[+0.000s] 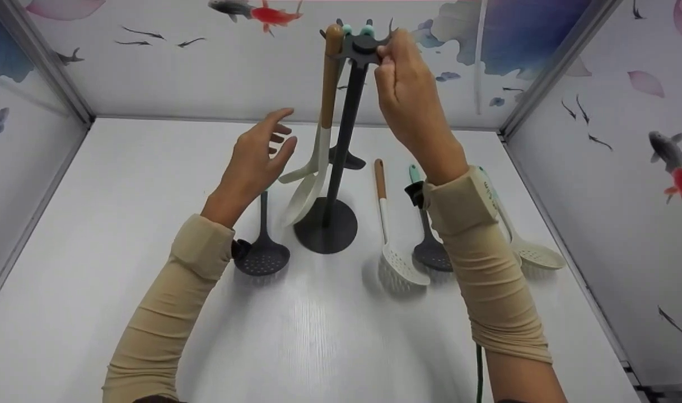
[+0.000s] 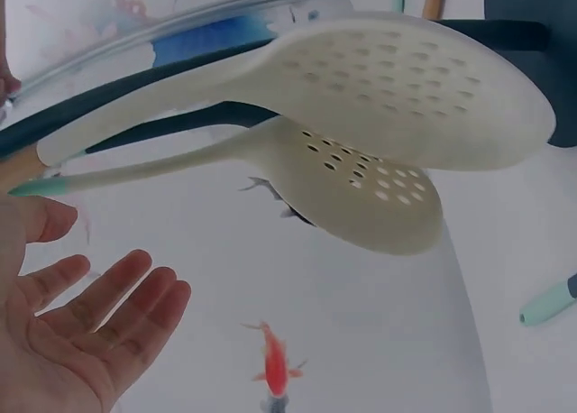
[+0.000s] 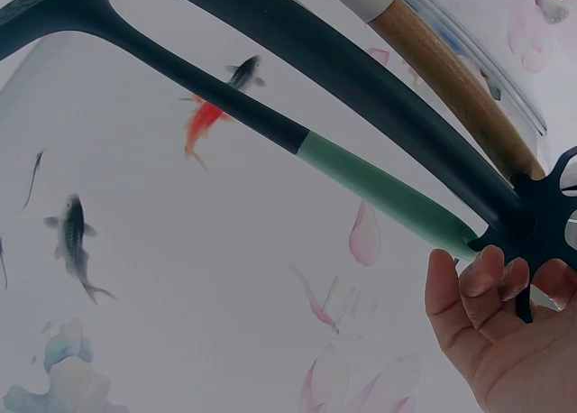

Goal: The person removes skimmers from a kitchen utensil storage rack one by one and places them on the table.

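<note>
My right hand (image 1: 405, 84) pinches a hook at the top of a black utensil rack (image 1: 349, 117), as its fingertips (image 3: 487, 273) show in the right wrist view. From the rack hang a white slotted spoon with a wooden handle (image 1: 330, 84), a cream slotted spoon with a mint handle end (image 2: 370, 192), and a dark utensil with a mint handle (image 3: 388, 188); the dark one's head is partly hidden. Left of these, my left hand (image 1: 260, 148) is raised with its fingers spread and loosely bent, holding nothing.
On the white table (image 1: 296, 336) lie a dark slotted ladle (image 1: 262, 257) at left, and at right a wooden-handled white slotted spoon (image 1: 400, 266), a dark slotted utensil (image 1: 432, 254) and a cream slotted ladle (image 1: 537, 254). Printed panels (image 1: 167, 73) stand around.
</note>
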`<action>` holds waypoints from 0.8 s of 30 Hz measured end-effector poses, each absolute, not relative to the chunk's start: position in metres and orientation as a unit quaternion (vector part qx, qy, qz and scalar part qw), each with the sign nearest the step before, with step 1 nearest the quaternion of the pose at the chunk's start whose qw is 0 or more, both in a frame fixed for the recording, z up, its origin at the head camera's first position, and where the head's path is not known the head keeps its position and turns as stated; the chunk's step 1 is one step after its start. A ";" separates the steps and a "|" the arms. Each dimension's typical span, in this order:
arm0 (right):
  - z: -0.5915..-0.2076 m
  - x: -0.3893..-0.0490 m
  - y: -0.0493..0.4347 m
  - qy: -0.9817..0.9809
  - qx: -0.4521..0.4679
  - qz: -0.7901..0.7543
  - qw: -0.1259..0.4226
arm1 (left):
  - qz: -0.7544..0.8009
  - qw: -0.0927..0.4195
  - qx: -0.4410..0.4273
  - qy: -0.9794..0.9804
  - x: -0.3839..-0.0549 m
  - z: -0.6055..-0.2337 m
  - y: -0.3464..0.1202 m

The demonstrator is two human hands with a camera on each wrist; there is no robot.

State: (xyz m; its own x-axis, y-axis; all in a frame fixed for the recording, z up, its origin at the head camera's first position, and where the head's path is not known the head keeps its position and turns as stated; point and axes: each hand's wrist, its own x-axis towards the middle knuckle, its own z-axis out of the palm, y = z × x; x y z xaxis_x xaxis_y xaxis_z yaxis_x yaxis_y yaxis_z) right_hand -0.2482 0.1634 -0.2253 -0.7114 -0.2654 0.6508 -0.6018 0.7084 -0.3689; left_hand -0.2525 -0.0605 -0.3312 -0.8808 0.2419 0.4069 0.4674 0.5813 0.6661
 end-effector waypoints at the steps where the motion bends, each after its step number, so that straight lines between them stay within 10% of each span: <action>1: -0.225 -0.248 0.163 -0.878 0.247 0.292 0.289 | -0.417 0.144 -0.208 -0.873 -0.252 -0.329 -0.058; 24: -0.225 -0.248 0.163 -0.876 0.249 0.292 0.291 | -0.582 0.150 -0.243 -0.762 -0.251 -0.315 -0.017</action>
State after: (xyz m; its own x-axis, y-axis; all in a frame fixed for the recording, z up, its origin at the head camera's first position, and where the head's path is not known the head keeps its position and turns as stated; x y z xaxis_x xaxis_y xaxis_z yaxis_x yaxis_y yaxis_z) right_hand -0.2478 0.1635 -0.2252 -0.7065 -0.2674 0.6553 -0.6066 0.7057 -0.3661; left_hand -0.2507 -0.0167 -0.3146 -0.8373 0.1961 0.5104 0.5440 0.2053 0.8136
